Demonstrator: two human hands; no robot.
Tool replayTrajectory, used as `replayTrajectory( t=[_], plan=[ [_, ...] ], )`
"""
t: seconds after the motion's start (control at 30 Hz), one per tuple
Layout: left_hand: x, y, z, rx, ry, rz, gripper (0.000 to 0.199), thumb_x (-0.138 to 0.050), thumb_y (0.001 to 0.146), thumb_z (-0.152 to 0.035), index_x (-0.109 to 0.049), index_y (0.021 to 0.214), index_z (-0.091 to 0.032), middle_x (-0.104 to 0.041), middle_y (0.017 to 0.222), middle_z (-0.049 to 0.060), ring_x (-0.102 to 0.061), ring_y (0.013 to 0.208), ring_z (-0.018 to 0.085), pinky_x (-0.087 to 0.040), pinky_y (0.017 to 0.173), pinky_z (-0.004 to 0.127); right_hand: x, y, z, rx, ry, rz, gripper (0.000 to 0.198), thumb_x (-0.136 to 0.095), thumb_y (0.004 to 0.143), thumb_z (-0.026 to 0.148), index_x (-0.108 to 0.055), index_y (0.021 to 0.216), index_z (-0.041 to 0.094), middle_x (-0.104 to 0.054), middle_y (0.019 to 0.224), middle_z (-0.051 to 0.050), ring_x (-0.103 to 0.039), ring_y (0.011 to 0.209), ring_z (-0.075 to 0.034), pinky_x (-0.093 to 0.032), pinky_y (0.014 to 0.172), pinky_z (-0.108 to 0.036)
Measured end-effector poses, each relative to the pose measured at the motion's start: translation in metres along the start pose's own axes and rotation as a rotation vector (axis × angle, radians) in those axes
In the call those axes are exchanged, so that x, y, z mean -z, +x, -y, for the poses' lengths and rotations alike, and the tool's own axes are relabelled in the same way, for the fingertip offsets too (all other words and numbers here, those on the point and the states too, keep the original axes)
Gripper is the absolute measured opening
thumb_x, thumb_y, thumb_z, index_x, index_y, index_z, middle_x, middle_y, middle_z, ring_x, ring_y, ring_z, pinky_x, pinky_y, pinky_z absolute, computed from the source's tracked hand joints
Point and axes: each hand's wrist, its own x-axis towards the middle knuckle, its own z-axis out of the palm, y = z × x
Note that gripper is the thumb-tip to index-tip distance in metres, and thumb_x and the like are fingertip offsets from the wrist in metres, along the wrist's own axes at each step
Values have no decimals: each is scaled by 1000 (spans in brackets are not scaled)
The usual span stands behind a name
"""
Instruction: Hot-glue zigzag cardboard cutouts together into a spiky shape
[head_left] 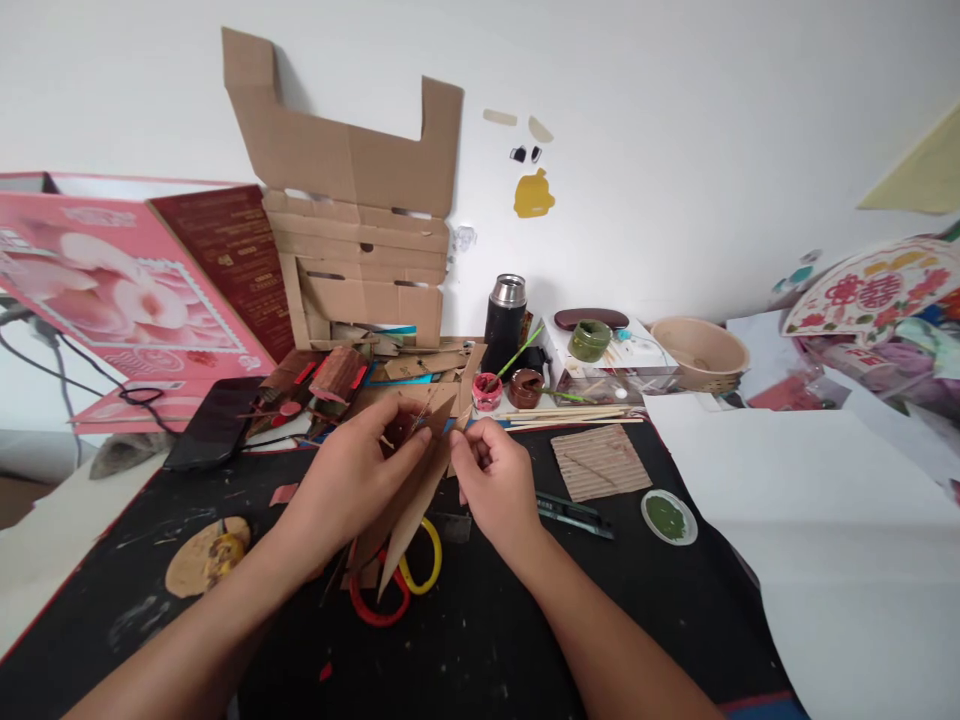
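A thin brown piece of cardboard (415,500) is held up over the middle of the black table mat. My left hand (360,455) pinches it near the upper end, thumb towards me. The fingers of my right hand (495,470) are pinched together at its upper right edge. Two layers or flaps seem to spread apart below the hands; whether they are joined is unclear. Directly beneath lie scissors (429,572) with red and yellow handles, their blades hidden. Right of my right hand are a dark green utility knife (574,515) and a corrugated cardboard square (600,463).
Behind the hands stand a black thermos (504,325), a pink paint jar (487,392) and a brown paint jar (526,388). Wooden sticks (574,416) lie nearby. A lid with green paint (667,518) is at right, a phone (212,425) at left.
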Motion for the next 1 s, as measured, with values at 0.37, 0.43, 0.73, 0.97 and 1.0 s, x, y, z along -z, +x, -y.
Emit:
replayTrajectory(
  t=[0.37, 0.43, 0.73, 0.97, 1.0],
  plan=[
    [-3, 4, 7, 30, 66, 33, 30, -56, 93, -48, -46, 74, -26, -56, 68, -3, -54, 67, 21, -36, 64, 32, -2, -2, 0, -71, 222, 56, 31, -63, 99, 55, -62, 94, 24, -54, 59, 7, -50, 42, -13, -38, 38, -23],
    [-3, 3, 5, 26, 73, 37, 28, -55, 93, -47, -48, 77, -26, -59, 71, -2, -55, 68, 21, -37, 64, 32, -2, -1, -1, -68, 224, 33, 30, -63, 99, 53, -63, 96, 23, -55, 60, 6, -51, 41, -13, -39, 38, -23],
    [-5, -4, -2, -47, 100, -98, 23, -55, 97, -43, -61, 86, -24, -68, 83, 1, -62, 77, 21, -42, 71, 32, -8, -6, -1, -23, 188, 45, 27, -64, 99, 49, -62, 91, 23, -56, 57, 6, -51, 40, -11, -37, 39, -22],
    [-4, 0, 1, -21, 22, -78, 21, -58, 95, -41, -64, 85, -23, -63, 74, -2, -57, 68, 18, -41, 66, 31, -7, -9, 1, -72, 310, 46, 32, -67, 98, 56, -67, 98, 23, -54, 57, 7, -52, 39, -13, -43, 35, -23],
    [-4, 0, 1, -21, 11, -75, 20, -58, 95, -40, -64, 85, -23, -62, 73, -3, -56, 67, 17, -41, 65, 30, -7, -9, 2, -74, 318, 40, 32, -67, 97, 56, -67, 97, 24, -54, 57, 7, -51, 39, -13, -44, 35, -23]
  ],
)
